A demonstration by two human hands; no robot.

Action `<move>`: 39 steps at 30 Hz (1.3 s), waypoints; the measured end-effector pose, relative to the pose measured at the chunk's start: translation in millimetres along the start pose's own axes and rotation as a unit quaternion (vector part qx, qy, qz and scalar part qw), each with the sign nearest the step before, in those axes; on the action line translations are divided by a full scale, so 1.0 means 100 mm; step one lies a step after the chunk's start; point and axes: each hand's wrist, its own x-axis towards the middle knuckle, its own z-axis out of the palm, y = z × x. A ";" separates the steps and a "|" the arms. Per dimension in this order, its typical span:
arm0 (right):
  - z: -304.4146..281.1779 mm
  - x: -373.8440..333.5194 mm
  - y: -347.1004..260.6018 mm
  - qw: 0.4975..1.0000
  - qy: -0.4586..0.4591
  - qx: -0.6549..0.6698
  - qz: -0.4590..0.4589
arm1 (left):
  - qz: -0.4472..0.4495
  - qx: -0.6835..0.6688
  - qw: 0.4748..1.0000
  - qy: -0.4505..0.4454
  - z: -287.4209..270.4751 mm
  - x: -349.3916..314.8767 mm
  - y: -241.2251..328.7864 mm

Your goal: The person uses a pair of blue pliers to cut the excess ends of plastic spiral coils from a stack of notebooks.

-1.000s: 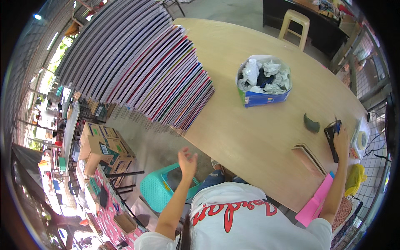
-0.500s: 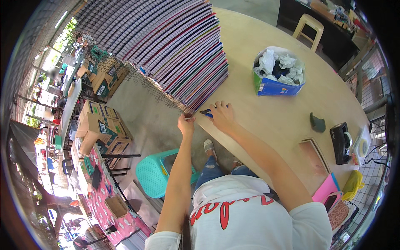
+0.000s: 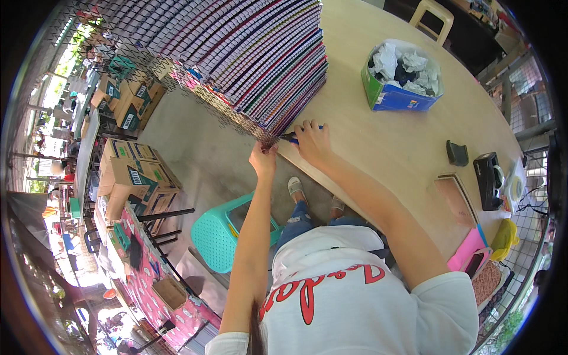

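A tall stack of spiral-bound notebooks point(image 3: 254, 65) stands at the far left of the table, its coiled wire spines facing me. At the stack's lowest near corner, my left hand point(image 3: 262, 160) is closed in a pinch on the wire ends of the bottom spines. My right hand point(image 3: 312, 143) is wrapped round blue-handled pliers point(image 3: 290, 137). Their dark jaws point left at that same corner, just beside my left fingertips. Whether the jaws grip a wire is too small to tell.
On the round-edged table point(image 3: 367, 154) stands a blue and green box point(image 3: 408, 102) of crumpled wrapping. A black tape dispenser point(image 3: 489, 182) and a shallow wooden tray point(image 3: 455, 198) lie at the right. A turquoise stool point(image 3: 216, 239) stands left of my legs, with cardboard boxes point(image 3: 139, 177) beyond.
The view has shifted a little, so most things sit higher in it. Both hands stay at the stack's corner, and the pliers are still in my right hand.
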 end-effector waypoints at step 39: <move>-0.03 0.03 -0.09 0.999 -0.033 0.009 0.036 | -0.011 -0.010 0.998 -0.055 -0.10 0.06 0.00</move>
